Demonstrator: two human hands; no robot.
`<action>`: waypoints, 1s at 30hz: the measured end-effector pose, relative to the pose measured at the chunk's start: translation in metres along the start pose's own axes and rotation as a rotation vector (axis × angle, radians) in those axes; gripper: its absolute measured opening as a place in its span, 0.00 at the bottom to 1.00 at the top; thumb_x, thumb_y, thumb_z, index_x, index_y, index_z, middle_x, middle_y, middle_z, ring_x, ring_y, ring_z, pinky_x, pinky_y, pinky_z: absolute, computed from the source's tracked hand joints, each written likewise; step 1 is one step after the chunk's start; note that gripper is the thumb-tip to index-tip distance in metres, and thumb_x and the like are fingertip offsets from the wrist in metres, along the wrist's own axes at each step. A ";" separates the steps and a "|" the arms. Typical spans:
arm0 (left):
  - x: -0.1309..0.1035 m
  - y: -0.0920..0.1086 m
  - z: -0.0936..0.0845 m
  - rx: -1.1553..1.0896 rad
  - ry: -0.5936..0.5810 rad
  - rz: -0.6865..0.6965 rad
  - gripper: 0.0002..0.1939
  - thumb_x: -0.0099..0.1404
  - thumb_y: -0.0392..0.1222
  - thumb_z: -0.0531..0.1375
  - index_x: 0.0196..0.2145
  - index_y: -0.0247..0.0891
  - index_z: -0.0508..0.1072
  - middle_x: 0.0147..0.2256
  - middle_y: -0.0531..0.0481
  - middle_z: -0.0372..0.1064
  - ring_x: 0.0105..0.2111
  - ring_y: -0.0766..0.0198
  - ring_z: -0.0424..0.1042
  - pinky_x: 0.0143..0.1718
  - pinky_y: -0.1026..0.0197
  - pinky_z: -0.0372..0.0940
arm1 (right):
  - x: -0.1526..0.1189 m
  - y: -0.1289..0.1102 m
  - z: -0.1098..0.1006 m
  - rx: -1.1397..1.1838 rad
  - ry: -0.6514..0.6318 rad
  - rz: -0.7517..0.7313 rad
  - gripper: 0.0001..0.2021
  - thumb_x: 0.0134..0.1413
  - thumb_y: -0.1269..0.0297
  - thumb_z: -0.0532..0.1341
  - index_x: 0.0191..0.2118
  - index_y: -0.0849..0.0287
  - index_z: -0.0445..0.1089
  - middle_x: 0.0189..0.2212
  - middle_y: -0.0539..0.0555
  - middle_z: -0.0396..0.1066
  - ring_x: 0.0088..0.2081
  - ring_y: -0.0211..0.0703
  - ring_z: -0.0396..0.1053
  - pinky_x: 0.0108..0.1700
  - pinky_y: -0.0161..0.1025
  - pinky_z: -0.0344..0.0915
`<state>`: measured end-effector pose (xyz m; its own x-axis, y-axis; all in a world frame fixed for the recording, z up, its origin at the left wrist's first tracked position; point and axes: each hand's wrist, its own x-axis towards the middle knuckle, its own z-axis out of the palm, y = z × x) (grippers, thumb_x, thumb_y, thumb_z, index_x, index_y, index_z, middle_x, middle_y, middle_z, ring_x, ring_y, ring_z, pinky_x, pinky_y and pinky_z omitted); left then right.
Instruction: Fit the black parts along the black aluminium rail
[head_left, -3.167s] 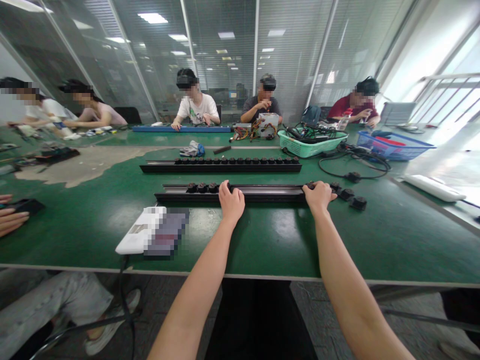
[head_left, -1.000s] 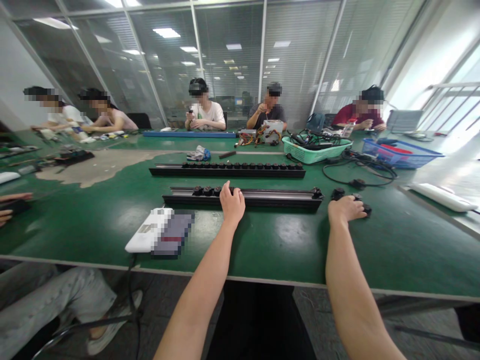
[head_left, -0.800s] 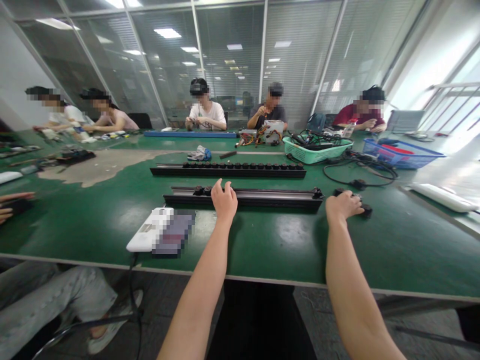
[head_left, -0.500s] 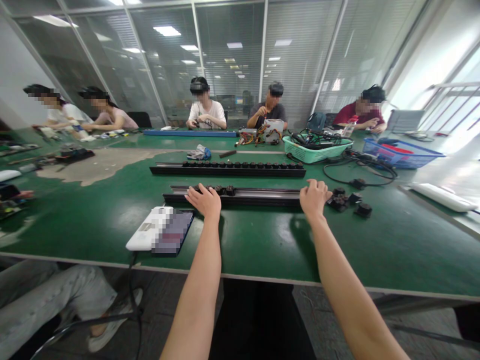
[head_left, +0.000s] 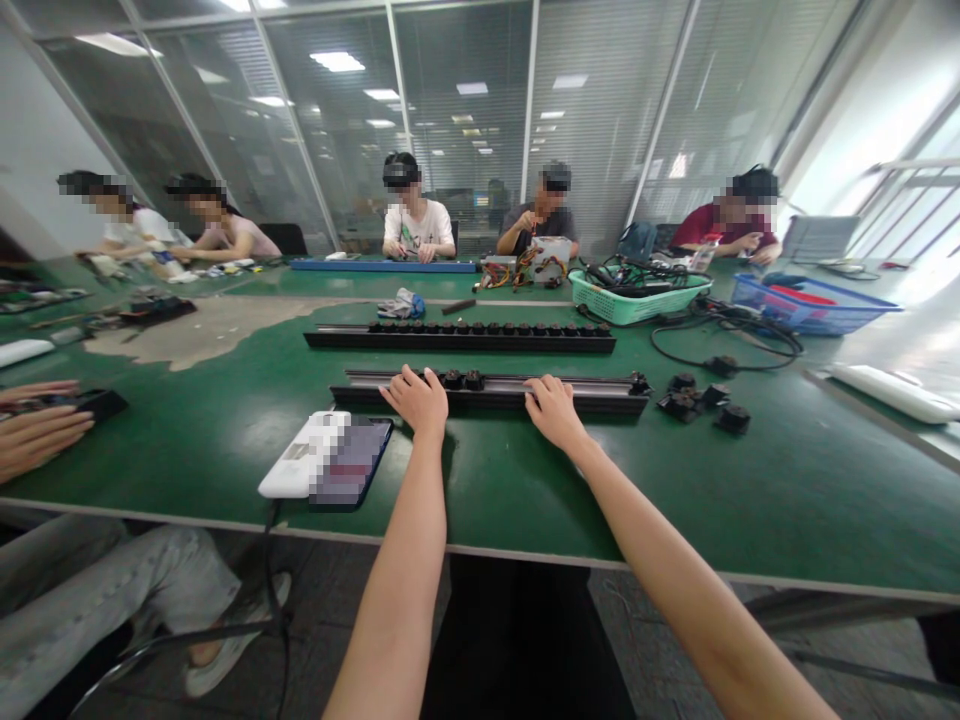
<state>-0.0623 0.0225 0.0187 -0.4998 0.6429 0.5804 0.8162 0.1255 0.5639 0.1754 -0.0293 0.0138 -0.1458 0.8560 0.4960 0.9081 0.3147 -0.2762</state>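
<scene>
Head view shows chunky black blocks (head_left: 472, 380) in the nearer long black metal-looking rail (head_left: 487, 398), left hand (head_left: 421, 400) half-spread beside them, right hand (head_left: 553, 410) half-curled right of the rail's middle, grips unclear; light, level pressure should prevent jamming.

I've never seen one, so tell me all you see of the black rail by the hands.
The rail is long, straight and black, perhaps metal, with a shiny grey channel. It lies crosswise on the green table. Black blocks sit in it beside the left grip, which partly hides it. The right grip is at it too; contact is unclear.
</scene>
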 end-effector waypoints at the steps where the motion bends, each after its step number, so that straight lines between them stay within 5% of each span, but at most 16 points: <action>1: 0.000 0.001 0.000 0.007 -0.008 0.006 0.26 0.73 0.46 0.50 0.60 0.24 0.67 0.53 0.28 0.69 0.60 0.43 0.65 0.70 0.37 0.45 | 0.000 -0.001 0.002 0.004 0.001 -0.017 0.16 0.69 0.65 0.49 0.54 0.59 0.70 0.48 0.62 0.71 0.52 0.54 0.63 0.54 0.48 0.54; 11: -0.007 0.018 -0.007 -0.020 -0.173 0.197 0.18 0.75 0.40 0.46 0.46 0.33 0.74 0.44 0.34 0.73 0.50 0.46 0.71 0.59 0.46 0.61 | 0.001 0.001 0.005 -0.027 0.037 0.016 0.19 0.69 0.64 0.49 0.59 0.62 0.67 0.50 0.64 0.70 0.52 0.56 0.63 0.53 0.49 0.54; 20: -0.033 0.045 -0.003 -0.133 -0.346 0.409 0.15 0.75 0.41 0.50 0.50 0.37 0.73 0.46 0.39 0.72 0.49 0.51 0.72 0.54 0.51 0.65 | 0.005 0.013 0.003 -0.196 0.060 0.163 0.24 0.70 0.56 0.49 0.62 0.67 0.64 0.49 0.69 0.69 0.50 0.59 0.62 0.52 0.52 0.53; 30: -0.034 0.044 -0.001 -0.233 -0.403 0.469 0.15 0.74 0.38 0.51 0.53 0.38 0.72 0.48 0.40 0.73 0.50 0.52 0.72 0.54 0.52 0.67 | 0.007 0.039 -0.002 -0.107 0.097 0.248 0.18 0.69 0.58 0.50 0.53 0.63 0.69 0.48 0.67 0.70 0.51 0.58 0.63 0.54 0.52 0.54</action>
<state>-0.0097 0.0051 0.0241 0.0781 0.8278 0.5556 0.8143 -0.3745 0.4436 0.2107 -0.0119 0.0078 0.1194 0.8565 0.5022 0.9483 0.0514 -0.3130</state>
